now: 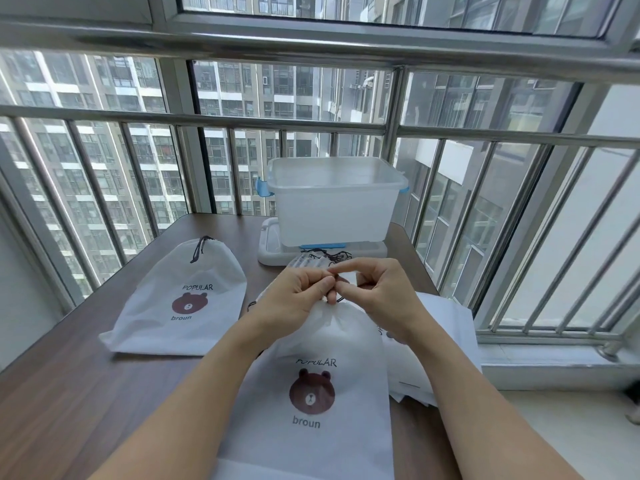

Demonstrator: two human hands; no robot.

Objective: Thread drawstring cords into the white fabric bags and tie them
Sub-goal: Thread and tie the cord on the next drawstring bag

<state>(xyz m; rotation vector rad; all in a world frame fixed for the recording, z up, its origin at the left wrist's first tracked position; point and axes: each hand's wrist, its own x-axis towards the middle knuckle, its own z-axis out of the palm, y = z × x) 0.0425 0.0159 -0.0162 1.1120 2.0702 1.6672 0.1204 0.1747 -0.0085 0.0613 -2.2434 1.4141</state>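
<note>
A white fabric bag (311, 403) with a brown bear print lies in front of me, its mouth gathered and lifted. My left hand (294, 296) and my right hand (377, 289) meet above that mouth, and each pinches the thin dark cord (341, 299) at the gathered top. Most of the cord is hidden by my fingers. A second bear bag (180, 306) lies flat at the left, with its dark cord (200, 249) tied at the top. Loose dark cords (329, 254) lie beyond my hands.
A translucent plastic bin (332, 199) with blue clips stands on its white lid (273, 251) at the back of the brown table (69, 393). A stack of white bags (446, 327) lies at the right. Metal window railings (242, 119) close off the far side.
</note>
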